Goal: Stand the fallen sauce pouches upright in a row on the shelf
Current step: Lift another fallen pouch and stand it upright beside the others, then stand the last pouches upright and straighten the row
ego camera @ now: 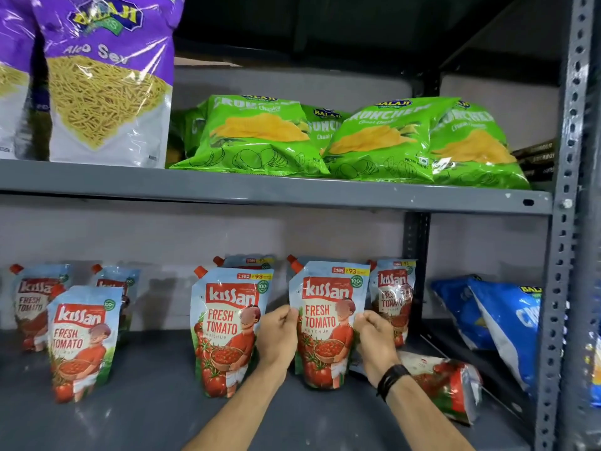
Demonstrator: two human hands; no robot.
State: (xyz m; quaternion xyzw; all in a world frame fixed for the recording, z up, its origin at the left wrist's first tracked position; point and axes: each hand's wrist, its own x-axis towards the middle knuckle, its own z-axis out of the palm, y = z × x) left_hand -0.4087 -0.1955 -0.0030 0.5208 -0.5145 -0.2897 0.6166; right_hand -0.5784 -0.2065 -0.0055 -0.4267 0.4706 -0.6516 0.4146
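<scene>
An upright tomato ketchup pouch (pixel 327 323) stands on the grey lower shelf (pixel 156 408). My left hand (pixel 278 333) grips its left edge and my right hand (pixel 374 333) grips its right edge. Another upright pouch (pixel 227 330) stands just to its left, and a third (pixel 83 340) stands further left. Several more pouches stand behind, such as one at the right (pixel 392 297) and one at the back left (pixel 31 304). One pouch (pixel 442 382) lies fallen on its side behind my right wrist, which partly hides it.
Blue snack bags (pixel 500 323) lean at the right end of the lower shelf beside the perforated steel upright (pixel 559 288). The upper shelf edge (pixel 276 190) carries green chip bags (pixel 257 138) and purple sev bags (pixel 104 79).
</scene>
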